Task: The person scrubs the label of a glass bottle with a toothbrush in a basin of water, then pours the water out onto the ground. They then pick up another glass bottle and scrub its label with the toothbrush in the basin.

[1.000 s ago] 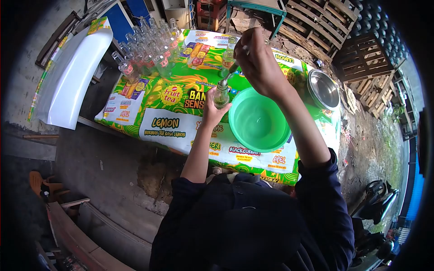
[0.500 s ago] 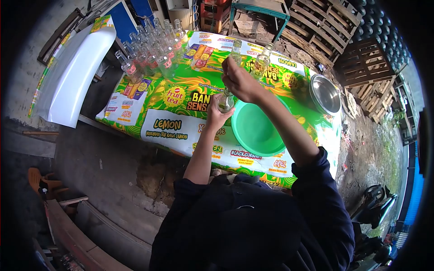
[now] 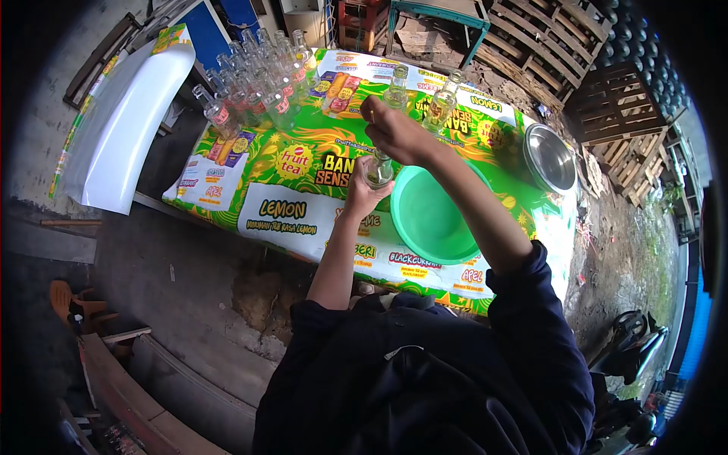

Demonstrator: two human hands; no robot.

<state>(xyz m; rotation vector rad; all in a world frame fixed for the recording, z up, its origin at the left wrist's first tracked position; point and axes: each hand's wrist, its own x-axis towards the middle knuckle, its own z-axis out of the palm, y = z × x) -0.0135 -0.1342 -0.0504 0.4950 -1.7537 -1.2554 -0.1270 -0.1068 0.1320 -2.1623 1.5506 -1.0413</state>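
My left hand (image 3: 364,189) is wrapped round a clear glass bottle (image 3: 378,176), whose round base faces toward me. Just above and beyond it, my right hand (image 3: 400,135) is closed in a fist near the bottle's far end. What sits inside that fist is hidden. Below my right forearm stands a green plastic basin (image 3: 428,220). Two more glass bottles, one upright (image 3: 395,94) and another with a label (image 3: 440,106), stand just past my right hand.
Many glass bottles with red labels (image 3: 262,91) crowd the table's far left corner. A metal bowl (image 3: 550,159) sits at the right end. Printed fruit-tea sheeting (image 3: 296,161) covers the table. Wooden pallets (image 3: 523,42) lie beyond, and a white curved panel (image 3: 121,136) stands left.
My right hand has shifted slightly left and stays a closed fist. My left hand and its bottle are nearly unchanged. The whole view has shifted a little.
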